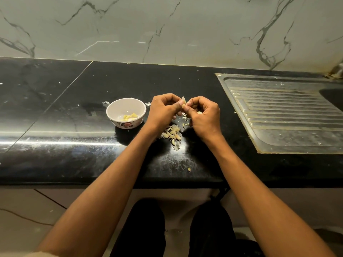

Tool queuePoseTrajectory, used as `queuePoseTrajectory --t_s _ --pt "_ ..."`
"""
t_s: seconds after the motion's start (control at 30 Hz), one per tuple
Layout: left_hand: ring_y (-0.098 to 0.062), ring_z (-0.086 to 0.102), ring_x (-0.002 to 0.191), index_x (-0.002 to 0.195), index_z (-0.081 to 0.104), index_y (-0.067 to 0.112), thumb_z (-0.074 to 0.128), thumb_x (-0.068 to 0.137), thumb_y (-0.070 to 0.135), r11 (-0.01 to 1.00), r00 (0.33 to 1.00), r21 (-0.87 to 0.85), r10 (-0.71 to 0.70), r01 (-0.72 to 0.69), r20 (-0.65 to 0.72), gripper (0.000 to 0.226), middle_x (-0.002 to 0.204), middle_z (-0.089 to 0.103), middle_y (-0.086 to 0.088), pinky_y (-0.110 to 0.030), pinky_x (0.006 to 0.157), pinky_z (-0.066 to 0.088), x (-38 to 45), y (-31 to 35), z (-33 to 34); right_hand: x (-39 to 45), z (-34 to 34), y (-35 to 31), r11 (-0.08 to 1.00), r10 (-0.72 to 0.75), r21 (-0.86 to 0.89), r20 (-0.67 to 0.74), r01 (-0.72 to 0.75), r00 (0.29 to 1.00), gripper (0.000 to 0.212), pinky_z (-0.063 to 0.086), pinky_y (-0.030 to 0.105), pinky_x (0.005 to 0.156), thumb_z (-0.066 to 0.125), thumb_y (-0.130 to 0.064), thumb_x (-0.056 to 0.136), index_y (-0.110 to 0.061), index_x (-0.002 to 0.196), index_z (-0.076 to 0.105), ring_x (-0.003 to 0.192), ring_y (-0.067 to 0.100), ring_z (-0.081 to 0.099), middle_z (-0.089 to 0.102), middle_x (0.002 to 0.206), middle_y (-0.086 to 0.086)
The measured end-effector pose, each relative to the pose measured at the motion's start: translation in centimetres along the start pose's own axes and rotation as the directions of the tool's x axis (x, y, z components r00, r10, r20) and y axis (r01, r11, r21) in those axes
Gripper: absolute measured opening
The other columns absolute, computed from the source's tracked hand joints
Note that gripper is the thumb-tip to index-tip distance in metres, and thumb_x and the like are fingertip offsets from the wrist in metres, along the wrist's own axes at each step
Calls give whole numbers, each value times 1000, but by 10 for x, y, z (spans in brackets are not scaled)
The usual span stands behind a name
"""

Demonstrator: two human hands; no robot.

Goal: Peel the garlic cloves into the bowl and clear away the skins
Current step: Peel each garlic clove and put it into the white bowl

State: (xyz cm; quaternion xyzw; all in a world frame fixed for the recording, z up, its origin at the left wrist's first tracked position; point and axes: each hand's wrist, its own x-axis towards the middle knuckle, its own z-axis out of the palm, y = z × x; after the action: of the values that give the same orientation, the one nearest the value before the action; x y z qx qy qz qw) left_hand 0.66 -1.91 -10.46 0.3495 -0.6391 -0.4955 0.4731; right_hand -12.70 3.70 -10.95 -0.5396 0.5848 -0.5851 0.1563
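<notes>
Above the desk (74,101), both hands' fingers (181,103) pinch one garlic clove (183,101); slipping, it could miss the bowl (111,112).

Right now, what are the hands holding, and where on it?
Both hands pinch one garlic clove between them: left hand and right hand fingertips grip its sides, a flap of skin sticking up on top.

Glossy black stone counter (74,112); dull ribbed metal drainboard (282,115); papery skins (172,134).
</notes>
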Motion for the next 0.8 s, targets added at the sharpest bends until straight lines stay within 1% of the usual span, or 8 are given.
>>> queuePoseTrajectory --t_s 0.1,0.17,0.23,0.37,0.43,0.63,0.7,0.8 --pt "-11 60 59 84 71 6 69 96 10 999 999 -35 -40 39 -29 13 67 68 -4 -21 53 46 0 2 0 -1 -1 -3 999 -49 7 -46 50 998 17 56 25 64 84 -12 84 -16 80 68 66 4 62 68 75 -8" --pt "-12 60 57 86 71 3 68 96 8 996 997 -67 -63 60 -40 12 66 67 -4 -21 53 46 0 3 0 -2 -3 -3 997 -75 14 -63 76 995 11 53 20 64 82 -9 83 -12 83 72 66 2 62 69 77 -7" --pt "-12 60 58 85 72 3 68 96 8 995 997 -73 -68 65 -41 12 66 68 -5 -21 53 47 -1 3 -1 -4 -4 -3 995 -100 -17 -62 99 993 5 51 18 64 80 -8 82 -11 86 77 67 1 64 72 78 -6" --pt "-11 62 57 81 74 6 71 94 9 997 996 -46 -69 67 -50 13 66 70 -5 -21 54 48 -1 2 -1 -6 -2 -1 984 -151 -112 -79 142 985 6 56 21 62 78 -12 81 -12 86 82 67 6 71 77 80 -3" --pt "-11 62 56 80 74 7 73 92 9 997 996 -38 -69 67 -63 13 65 71 -5 -20 53 48 -1 2 0 -6 -2 -1 980 -166 -127 -77 156 983 8 56 21 62 78 -13 81 -12 86 83 66 6 71 77 80 -2" --pt "-12 64 57 81 75 6 76 89 6 998 996 -29 -52 50 -72 9 65 72 -7 -19 53 49 -1 -1 0 -7 -3 -1 975 -173 -149 -65 162 983 6 61 31 62 79 -12 81 -12 85 83 65 9 72 78 77 -2" --pt "-11 64 57 80 75 6 77 89 5 998 996 -31 -56 54 -75 9 66 72 -8 -19 53 49 0 -2 0 -7 -3 -1 974 -172 -159 -67 160 983 6 60 29 62 79 -12 80 -13 83 83 64 7 71 78 76 -3" --pt "-11 65 56 80 75 7 77 88 4 998 996 -34 -52 49 -73 9 65 72 -8 -19 53 50 -1 -2 1 -8 -3 -1 978 -148 -156 -65 136 987 6 57 22 60 79 -12 80 -14 83 83 62 3 71 78 75 -4"
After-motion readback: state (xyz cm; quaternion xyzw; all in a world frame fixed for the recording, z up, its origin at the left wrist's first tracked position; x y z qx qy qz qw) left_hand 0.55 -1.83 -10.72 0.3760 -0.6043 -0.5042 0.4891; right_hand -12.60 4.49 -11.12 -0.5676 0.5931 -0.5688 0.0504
